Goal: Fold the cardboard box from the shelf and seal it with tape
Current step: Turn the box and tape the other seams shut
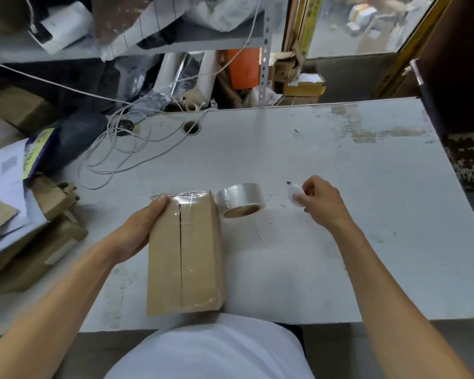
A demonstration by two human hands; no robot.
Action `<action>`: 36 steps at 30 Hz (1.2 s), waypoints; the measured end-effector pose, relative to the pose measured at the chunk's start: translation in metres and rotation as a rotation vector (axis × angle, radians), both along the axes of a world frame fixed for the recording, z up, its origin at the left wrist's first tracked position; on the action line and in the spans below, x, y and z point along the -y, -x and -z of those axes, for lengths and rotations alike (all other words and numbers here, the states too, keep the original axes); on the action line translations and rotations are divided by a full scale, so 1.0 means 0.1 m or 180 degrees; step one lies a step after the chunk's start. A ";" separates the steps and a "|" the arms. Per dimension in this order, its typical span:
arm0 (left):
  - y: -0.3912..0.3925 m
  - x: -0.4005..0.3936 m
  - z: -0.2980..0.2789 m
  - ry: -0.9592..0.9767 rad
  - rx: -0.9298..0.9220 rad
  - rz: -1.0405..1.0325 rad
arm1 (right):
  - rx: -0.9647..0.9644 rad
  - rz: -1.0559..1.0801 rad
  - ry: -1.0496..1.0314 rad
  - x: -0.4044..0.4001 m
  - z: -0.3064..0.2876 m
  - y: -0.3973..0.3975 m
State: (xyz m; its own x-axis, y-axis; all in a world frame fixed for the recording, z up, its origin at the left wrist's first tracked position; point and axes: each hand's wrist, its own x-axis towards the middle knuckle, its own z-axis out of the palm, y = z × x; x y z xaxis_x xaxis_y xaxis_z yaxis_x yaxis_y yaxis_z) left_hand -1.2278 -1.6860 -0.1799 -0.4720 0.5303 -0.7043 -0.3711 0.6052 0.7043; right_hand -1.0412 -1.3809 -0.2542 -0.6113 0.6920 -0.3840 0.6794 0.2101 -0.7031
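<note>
Cardboard box (185, 253), one only, lies flat on the near part of the white bench (340, 165), its two top flaps meeting in a lengthwise seam, with clear tape across its far end and a shiny strip near its near corner. Of the two hands, the left hand (141, 228) grips the box's far left corner, thumb on top. Just beside the box's far right corner stands one roll of clear tape (241, 199) on a brown core, touching or nearly touching it. Well apart from the left, the right hand (322, 201) pinches one small white cutter (296, 196) with a dark tip, fingers curled round it. Farther left, one tangle of white cord (121, 149) lies on the bench beside a stack of flattened cartons (39, 242). Beyond the bench's far edge stands a cluttered metal shelf (203, 42).
</note>
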 end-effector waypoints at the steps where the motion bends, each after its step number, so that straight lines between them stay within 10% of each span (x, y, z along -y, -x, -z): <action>1: -0.01 0.01 0.00 -0.0006 -0.0017 0.0010 | -0.0384 0.0078 0.0091 0.11 -0.16 0.11; 28: -0.06 0.05 0.18 -0.0142 0.0018 -0.0292 | -0.0751 -0.0701 0.0783 0.96 -0.60 0.55; 36: -0.05 0.07 0.19 -0.0146 0.0011 -0.0288 | -0.0777 0.0285 0.0692 1.05 -0.59 0.65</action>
State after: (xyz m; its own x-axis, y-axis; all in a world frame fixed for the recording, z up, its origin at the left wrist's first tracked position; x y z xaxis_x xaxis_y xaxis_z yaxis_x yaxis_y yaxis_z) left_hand -1.2229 -1.6928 -0.1986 -0.5170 0.5172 -0.6821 -0.4254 0.5362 0.7290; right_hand -1.1065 -1.4858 -0.1956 -0.6439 0.6651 -0.3783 0.4945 -0.0155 -0.8690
